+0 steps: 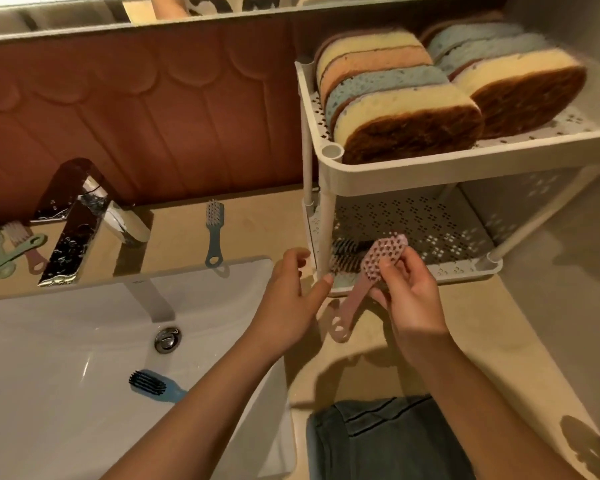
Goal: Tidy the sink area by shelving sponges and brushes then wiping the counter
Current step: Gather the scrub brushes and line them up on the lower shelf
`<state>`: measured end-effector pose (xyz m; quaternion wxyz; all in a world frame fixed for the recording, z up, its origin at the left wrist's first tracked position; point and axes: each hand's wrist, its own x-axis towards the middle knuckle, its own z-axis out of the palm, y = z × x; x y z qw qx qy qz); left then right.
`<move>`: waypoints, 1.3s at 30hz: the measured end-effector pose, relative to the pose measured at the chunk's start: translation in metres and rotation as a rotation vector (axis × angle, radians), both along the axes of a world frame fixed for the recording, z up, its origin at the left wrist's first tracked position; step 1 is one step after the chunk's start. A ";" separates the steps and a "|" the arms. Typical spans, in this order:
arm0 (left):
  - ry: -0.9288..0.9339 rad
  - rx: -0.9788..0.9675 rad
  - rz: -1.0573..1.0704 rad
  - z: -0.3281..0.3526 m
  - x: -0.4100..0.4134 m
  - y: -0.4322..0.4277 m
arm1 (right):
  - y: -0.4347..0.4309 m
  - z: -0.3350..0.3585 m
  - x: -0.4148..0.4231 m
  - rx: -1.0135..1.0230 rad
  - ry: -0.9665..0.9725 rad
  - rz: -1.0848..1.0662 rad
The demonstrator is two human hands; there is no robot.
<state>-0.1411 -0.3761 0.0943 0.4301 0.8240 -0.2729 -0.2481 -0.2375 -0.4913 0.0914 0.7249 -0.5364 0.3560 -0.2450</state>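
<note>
Brush-shelving step at a two-tier rack [413, 174]. Right hand [409, 292] forms the working grip, closed on a pink brush [378, 259] by its head, bristle holes facing the viewer, handle hanging down past the rack's front lip toward the worktop [482, 327]. Left hand [291, 296] hovers just beside that grip, fingers loosely spread and holding nothing.

Immediately beyond the grip lies the lower shelf [430, 223], where dark bristles of at least one brush [347, 254] already rest; above it, the upper shelf carries the sponges [406, 109] on edge. To do the step well, the handle probably needs to be lifted over the lip first, and the head laid flat next to the brush already there, clear of the corner post.

Far to the left of the grip, a blue brush [213, 233] lies on the worktop behind the sink [84, 341], another blue brush [156, 384] sits in the basin, and more lie past the faucet [77, 220]. A folded cloth [388, 441] waits below the grip.

How many brushes sit on the lower shelf cannot be told; the hand and post cover them. The brushes at the left edge are cut off and blurred.
</note>
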 end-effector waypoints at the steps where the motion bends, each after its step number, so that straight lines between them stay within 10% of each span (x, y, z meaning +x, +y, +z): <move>1: -0.025 -0.037 0.025 0.002 0.002 -0.006 | -0.009 0.000 0.001 -0.010 0.030 -0.017; 8: -0.450 -0.048 0.057 -0.010 0.011 -0.028 | -0.051 0.000 0.014 -0.198 0.178 -0.074; 15: -0.617 -0.081 -0.032 -0.022 0.021 -0.024 | -0.088 -0.012 0.084 -0.877 0.485 0.289; 39: -0.611 -0.112 -0.040 -0.030 0.029 -0.023 | -0.077 -0.039 0.060 -0.833 0.504 0.322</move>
